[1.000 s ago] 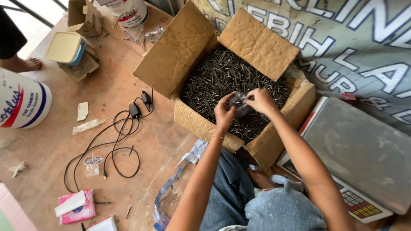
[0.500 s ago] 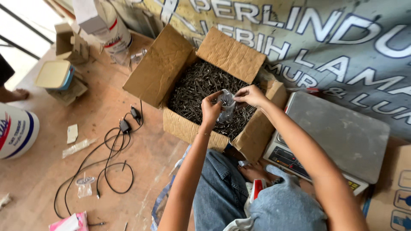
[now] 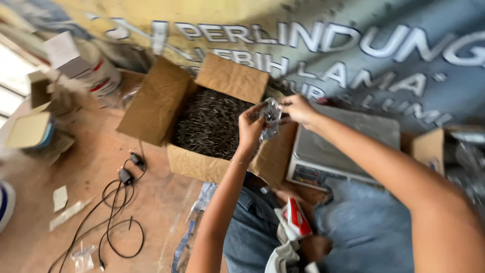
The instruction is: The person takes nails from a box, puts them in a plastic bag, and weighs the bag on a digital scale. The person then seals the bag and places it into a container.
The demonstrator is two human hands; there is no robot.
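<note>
Left hand [image 3: 251, 125]: closed on the left edge of a small clear plastic bag [image 3: 271, 119].
Right hand [image 3: 298, 108]: pinched on the bag's top — opposite side.
Bag: held over an open cardboard box [image 3: 156, 103] of dark nails [image 3: 211, 123] — beside a grey weighing scale [image 3: 331, 146].

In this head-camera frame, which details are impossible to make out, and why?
- Small clear plastic bag, head view: contents unreadable, motion blur and both hands cover it.
- Left hand and right hand: fingertips merge into the bag.
- Weighing scale: display hidden by the right forearm and blur.
- Dark nails in the cardboard box: single pieces too small.
- White bucket: cut off by the left edge.
</note>
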